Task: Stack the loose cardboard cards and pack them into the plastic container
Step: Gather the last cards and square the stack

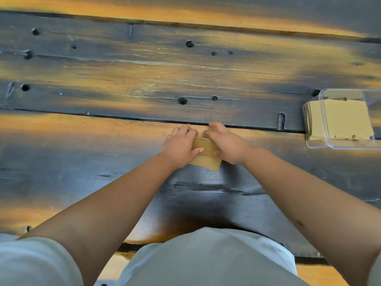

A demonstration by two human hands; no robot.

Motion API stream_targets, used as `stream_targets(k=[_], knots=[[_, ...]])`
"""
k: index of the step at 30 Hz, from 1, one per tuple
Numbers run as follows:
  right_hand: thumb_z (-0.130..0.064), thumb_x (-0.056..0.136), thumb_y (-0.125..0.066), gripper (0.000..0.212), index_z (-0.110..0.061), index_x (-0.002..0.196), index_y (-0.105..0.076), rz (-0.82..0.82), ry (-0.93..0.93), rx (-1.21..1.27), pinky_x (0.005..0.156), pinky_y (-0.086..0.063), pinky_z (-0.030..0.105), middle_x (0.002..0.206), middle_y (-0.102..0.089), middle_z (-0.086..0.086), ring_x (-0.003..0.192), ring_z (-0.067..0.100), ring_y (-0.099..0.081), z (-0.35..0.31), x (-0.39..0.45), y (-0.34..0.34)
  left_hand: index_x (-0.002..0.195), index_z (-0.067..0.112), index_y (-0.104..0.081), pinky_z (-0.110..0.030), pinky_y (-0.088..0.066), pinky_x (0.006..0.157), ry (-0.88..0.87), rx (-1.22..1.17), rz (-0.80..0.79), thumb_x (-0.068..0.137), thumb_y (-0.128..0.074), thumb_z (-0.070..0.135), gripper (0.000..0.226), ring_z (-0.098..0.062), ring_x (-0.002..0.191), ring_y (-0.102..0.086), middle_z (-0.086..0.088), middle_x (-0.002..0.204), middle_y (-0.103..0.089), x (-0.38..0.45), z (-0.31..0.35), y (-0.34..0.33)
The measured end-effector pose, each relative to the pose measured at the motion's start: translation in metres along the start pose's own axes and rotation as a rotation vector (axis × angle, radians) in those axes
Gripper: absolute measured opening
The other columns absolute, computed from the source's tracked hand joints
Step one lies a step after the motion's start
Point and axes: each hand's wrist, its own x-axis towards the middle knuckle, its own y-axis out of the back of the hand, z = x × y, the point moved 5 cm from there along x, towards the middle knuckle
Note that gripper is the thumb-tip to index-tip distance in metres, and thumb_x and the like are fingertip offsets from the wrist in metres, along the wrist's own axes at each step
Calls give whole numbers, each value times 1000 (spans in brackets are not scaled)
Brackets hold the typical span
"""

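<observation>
A small stack of brown cardboard cards [207, 156] lies on the dark wooden table [123, 83] straight ahead of me. My left hand [181, 146] presses on its left side, thumb laid across the top card. My right hand [225, 144] grips its right side, fingers curled over the far edge. Most of the stack is hidden under both hands; only the near corner shows. At the right edge stands a clear plastic container [317, 144] with a pack of pale cards [342, 120] inside, upright and leaning.
The table is made of worn planks with knot holes and long gaps between the boards. Its near edge runs just in front of my body. The container reaches past the right border of the view.
</observation>
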Motion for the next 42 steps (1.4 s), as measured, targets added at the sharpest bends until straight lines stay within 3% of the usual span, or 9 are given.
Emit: stream_targets(k=[2, 4, 10, 20, 26, 30, 33, 37, 42], knots=[[-5, 81, -62, 71, -21, 144, -31, -58, -1, -66, 97, -46, 42, 160, -5, 4, 127, 33, -46, 1, 9, 3, 143, 22, -33, -45, -38, 101, 40, -16, -28, 86, -58, 52, 69, -28, 126, -37, -3, 139, -42, 5, 0, -1], [-8, 81, -63, 70, -16, 144, -32, -78, -5, -108, 97, -45, 44, 152, -23, 7, 123, 35, -48, 0, 15, 4, 145, 24, -28, -44, -41, 98, 47, 17, -52, 85, -61, 51, 74, -29, 123, -39, -5, 136, -43, 9, 3, -3], [-34, 77, -71, 53, -24, 124, -47, 23, -70, -333, 83, -32, 37, 116, -44, 2, 108, 27, -38, -4, 13, 11, 129, 27, -46, -41, -38, 91, 26, 73, -105, 77, -69, 51, 61, -24, 114, -39, -2, 119, -46, 17, 6, -7], [-23, 88, -56, 29, -21, 111, -39, -16, -50, -63, 76, -47, 40, 104, -51, 4, 98, 31, -56, -7, -12, 0, 110, 14, -58, -34, -44, 79, -157, -222, -22, 86, -66, 27, 29, -23, 94, -55, -3, 101, -59, -6, 6, 3], [-18, 83, -67, 68, -16, 141, -31, -49, -178, 166, 90, -48, 42, 136, -29, 7, 103, 31, -56, -28, -23, -41, 133, 22, -48, -40, -40, 98, -96, -38, -159, 80, -73, 35, 60, -23, 115, -37, 0, 127, -43, -24, -13, -11], [-12, 80, -67, 57, -16, 130, -40, 23, -267, 113, 84, -50, 43, 128, -36, 6, 105, 29, -52, -33, -22, -47, 141, 28, -33, -39, -34, 91, -120, 100, -147, 77, -74, 41, 78, -24, 117, -37, 2, 131, -40, -28, -10, -15], [-19, 76, -70, 49, -23, 118, -44, 77, -249, 15, 83, -48, 41, 116, -46, 4, 110, 27, -42, -36, -23, -39, 130, 32, -45, -34, -24, 81, -150, 141, -114, 73, -76, 43, 66, -20, 107, -32, 4, 111, -35, -27, -8, -13], [-26, 80, -69, 42, -22, 110, -39, 22, -180, 61, 74, -51, 43, 105, -53, 4, 95, 29, -55, -35, -32, -33, 118, 24, -54, -33, -37, 85, -170, 9, -153, 77, -75, 31, 47, -21, 110, -42, 0, 116, -47, -27, -7, -9], [-10, 84, -57, 45, -14, 126, -42, 254, 25, -208, 64, -45, 38, 112, -57, 9, 94, 33, -58, -44, -40, -18, 97, 19, -48, -34, -44, 66, -228, 6, -9, 86, -62, 27, 19, -27, 89, -58, -3, 97, -59, -32, 7, 11]])
